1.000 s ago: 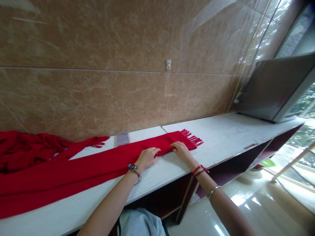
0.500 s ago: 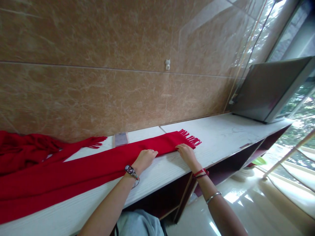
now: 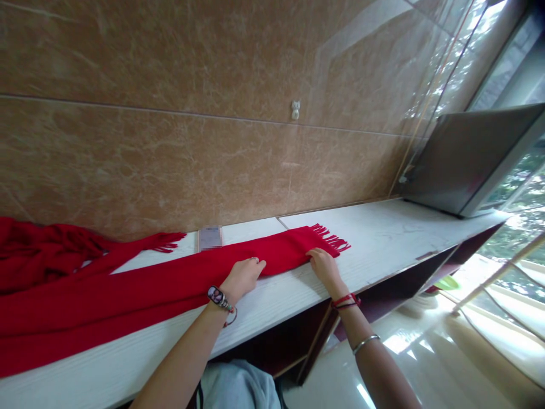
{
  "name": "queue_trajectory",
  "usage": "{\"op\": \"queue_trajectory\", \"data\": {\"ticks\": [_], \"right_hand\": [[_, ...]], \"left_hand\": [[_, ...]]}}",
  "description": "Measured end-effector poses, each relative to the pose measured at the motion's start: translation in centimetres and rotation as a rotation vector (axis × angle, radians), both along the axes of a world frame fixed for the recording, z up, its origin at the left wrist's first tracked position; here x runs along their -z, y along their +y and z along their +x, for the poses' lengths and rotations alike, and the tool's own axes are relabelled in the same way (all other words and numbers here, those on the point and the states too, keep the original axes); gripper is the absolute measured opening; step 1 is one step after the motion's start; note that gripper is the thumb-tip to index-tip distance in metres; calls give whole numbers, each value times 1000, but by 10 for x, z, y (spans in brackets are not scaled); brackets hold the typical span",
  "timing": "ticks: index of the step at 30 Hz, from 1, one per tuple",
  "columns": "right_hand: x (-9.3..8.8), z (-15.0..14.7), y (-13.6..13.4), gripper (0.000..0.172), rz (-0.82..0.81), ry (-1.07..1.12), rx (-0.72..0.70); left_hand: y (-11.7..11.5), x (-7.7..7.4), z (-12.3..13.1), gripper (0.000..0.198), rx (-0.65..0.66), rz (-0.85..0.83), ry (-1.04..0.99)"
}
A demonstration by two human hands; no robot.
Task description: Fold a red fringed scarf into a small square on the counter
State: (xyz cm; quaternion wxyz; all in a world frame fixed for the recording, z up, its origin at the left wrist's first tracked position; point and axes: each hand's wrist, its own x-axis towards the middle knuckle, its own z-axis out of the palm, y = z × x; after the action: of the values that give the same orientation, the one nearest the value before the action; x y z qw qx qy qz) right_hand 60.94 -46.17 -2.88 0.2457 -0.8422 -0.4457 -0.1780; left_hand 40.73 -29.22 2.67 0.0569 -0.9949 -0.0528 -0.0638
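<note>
A long red scarf point(image 3: 162, 284) lies lengthwise on the white countertop point(image 3: 361, 238), folded into a band, its fringe spread at the right end. My left hand point(image 3: 243, 277) is closed on the scarf's near edge, around its middle stretch; the fingertips are partly hidden. Farther right, close to the fringe, my right hand point(image 3: 326, 270) pinches the same near edge. At the far left, a second red fringed cloth point(image 3: 51, 250) lies crumpled against the wall.
A small flat pale card-like item point(image 3: 210, 237) lies behind the scarf. The brown tiled wall point(image 3: 170, 165) borders the counter and carries a small white hook point(image 3: 295, 109). A large grey boxy appliance point(image 3: 464, 159) stands at the right end. Shelves open below the counter.
My left hand has slid slightly left along the near edge of the scarf. The right hand stays near the fringed end. The camera view has shifted a little.
</note>
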Motion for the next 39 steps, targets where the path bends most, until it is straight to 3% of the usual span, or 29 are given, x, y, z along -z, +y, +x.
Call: {"op": "queue_trajectory", "data": {"ticks": [2,9,15,21,24,26,31,39], "right_hand": [[-1,-2,1,30,5,-31,-39],[-11,-17,10,28,-79,-190,-379],[-22,-31,21,17,-114,-265,-511],[-18,-36,34,11,-108,-167,-448],[-12,-33,36,12,-45,-75,-414],[-10,-32,36,14,-36,-55,-426],[-10,-32,33,15,-92,-130,-396],[-12,-35,33,10,-84,-262,-350]], "left_hand": [[3,-2,0,32,8,-14,6],[23,-6,2,18,73,-120,14],[36,-1,3,19,55,-213,-23],[34,-5,-2,23,39,-104,-52],[25,-7,-2,16,70,-82,-88],[18,-7,0,22,97,-63,-106],[4,-3,9,17,112,-14,-100],[10,-4,7,9,92,28,-108]]}}
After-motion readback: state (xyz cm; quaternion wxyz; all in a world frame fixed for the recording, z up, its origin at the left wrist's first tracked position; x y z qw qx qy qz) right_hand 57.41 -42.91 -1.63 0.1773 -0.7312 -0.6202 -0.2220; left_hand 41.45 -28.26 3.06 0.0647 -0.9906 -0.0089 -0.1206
